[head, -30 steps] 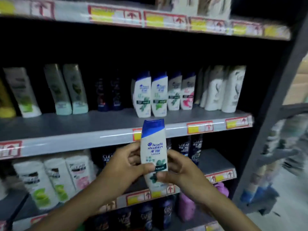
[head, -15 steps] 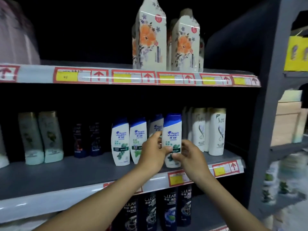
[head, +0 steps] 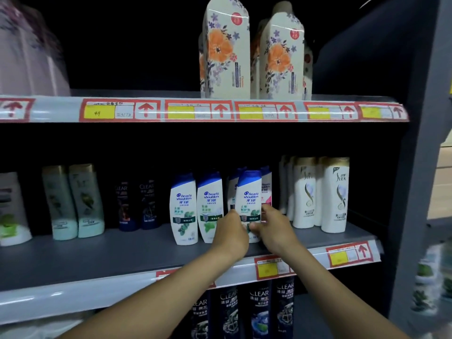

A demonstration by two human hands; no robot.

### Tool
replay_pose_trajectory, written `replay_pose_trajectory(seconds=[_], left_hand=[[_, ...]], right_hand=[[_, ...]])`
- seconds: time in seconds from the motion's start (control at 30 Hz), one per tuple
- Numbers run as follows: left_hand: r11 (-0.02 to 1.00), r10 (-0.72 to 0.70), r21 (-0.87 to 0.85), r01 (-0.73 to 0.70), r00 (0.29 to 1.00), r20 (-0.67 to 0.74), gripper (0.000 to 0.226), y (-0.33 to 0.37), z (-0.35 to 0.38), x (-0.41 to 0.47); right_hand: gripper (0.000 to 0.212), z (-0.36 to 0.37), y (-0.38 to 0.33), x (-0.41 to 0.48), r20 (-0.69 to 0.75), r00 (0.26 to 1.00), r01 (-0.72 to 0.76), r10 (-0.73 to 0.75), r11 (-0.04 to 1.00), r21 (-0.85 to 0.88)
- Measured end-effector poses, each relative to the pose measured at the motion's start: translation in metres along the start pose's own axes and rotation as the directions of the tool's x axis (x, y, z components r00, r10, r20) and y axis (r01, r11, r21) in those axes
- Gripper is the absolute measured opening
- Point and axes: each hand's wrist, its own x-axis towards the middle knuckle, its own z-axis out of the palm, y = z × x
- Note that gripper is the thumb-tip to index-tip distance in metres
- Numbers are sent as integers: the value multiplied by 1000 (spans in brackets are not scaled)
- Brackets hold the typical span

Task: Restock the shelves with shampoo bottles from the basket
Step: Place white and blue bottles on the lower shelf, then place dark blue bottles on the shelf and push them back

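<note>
The white shampoo bottle (head: 249, 204) with the blue cap stood upright, long axis vertical, at the front of the middle shelf (head: 102, 258), just right of two matching bottles (head: 197, 206) and in front of others of its kind. Both hands held it low on its body: the left hand (head: 231, 234) wrapped the left side, fingers curled round it, and the right hand (head: 275, 228) pinched the right side, thumb toward the front. The bottle rose straight up from the fingers, cap well above them, label facing outward. Each hand sat equally close; neither had the advantage. Its base was hidden behind the hands, so whether it already rested on the shelf or hung just above could not be told; it seemed about level with its neighbours' bases. A pink-labelled bottle (head: 266, 192) behind was mostly covered. The basket was out of view, and the shelf's left end and lower-right corner were blurred.
</note>
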Motion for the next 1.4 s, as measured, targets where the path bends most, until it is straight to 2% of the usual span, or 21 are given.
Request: replay_pose_trajectory(seconds=[0.17,0.27,0.37,0.47,0.53,0.6,0.63,0.7,0.77,0.9,1.03,1.13,1.23,1.3,1.4], left_hand=[[999,-50,-12,50,998,45,20,3,-7,-2],[998,-65,-22,67,995,73,12,8,-18,-11],[1000,14,6,-15,994,106,16,9,-40,-35],[971,137,176,-161,980,143,29,-13,-68,-77],[873,259,384,-302,953,159,38,-41,-85,-113],[713,415,565,-415,900,137,46,-76,-97,-154],[638,452,636,-434,880,147,48,-93,-104,-175],[522,442,725,-450,869,221,51,-130,-114,-215],[493,370,736,-465,877,306,53,-169,-121,-253],[530,144,751,-394,914,378,59,-247,-128,-321],[554,-143,769,-319,873,466,51,-325,-122,-364],[621,-397,770,-143,790,467,45,-388,-117,-388],[667,-617,738,102,631,470,28,-442,-112,-404],[680,-705,670,297,515,487,14,-468,-106,-407],[671,-737,609,423,474,483,16,-500,-99,-412]], right_hand=[[36,2,-3,1,33,999,-2,3,1000,-6],[41,0,-10,-7,37,999,-25,26,999,-48],[45,-4,-21,-29,-80,997,-13,-6,971,-237],[45,4,-34,-79,-138,975,97,-177,888,-449],[48,22,-42,-120,-71,961,193,-268,828,-526],[47,45,-43,-163,20,950,262,-313,759,-596],[47,58,-43,-184,74,948,289,-310,738,-611],[48,88,-39,-224,197,950,313,-243,727,-611],[47,119,-30,-261,307,935,335,-180,737,-587],[48,182,-11,-322,431,900,332,-65,741,-584],[50,243,8,-367,565,817,293,113,763,-576],[53,285,24,-395,639,727,239,252,779,-580],[48,324,44,-415,698,620,162,359,811,-561],[45,350,55,-422,741,533,16,409,870,-492],[48,393,67,-430,766,409,-232,496,868,-438]])
